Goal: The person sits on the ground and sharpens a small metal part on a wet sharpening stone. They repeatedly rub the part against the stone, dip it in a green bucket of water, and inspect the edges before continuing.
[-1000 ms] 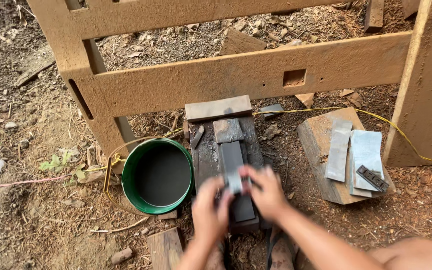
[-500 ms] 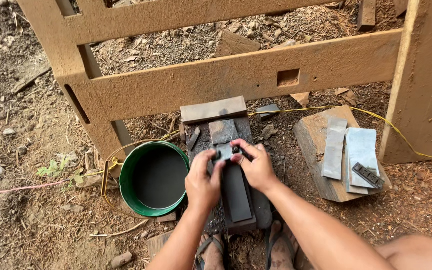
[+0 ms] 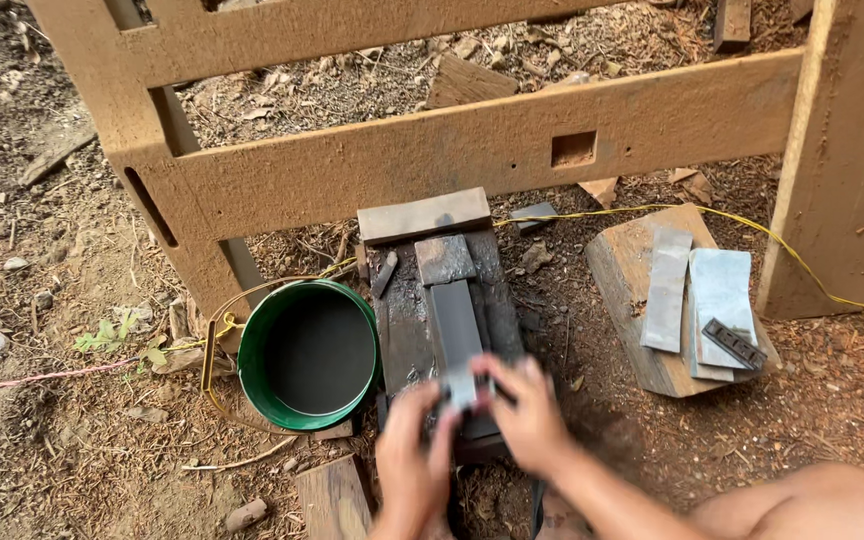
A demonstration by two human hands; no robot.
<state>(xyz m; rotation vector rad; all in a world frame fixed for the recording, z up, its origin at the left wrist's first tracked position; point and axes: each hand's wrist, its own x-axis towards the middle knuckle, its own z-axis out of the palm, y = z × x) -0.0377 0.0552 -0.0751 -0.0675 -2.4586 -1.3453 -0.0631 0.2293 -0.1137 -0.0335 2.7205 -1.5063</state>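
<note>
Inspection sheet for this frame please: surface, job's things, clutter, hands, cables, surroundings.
Surface: bare dirt ground with wood chips.
Job's things: small metal blade pressed on dark sharpening stone, which lies on a wet wooden block.
Clutter: green bucket of dark water; flat stones on a plank.
Hands: left hand and right hand both on the blade, blurred.
Cables: yellow cord; pink string.
Surroundings: wooden frame.
</note>
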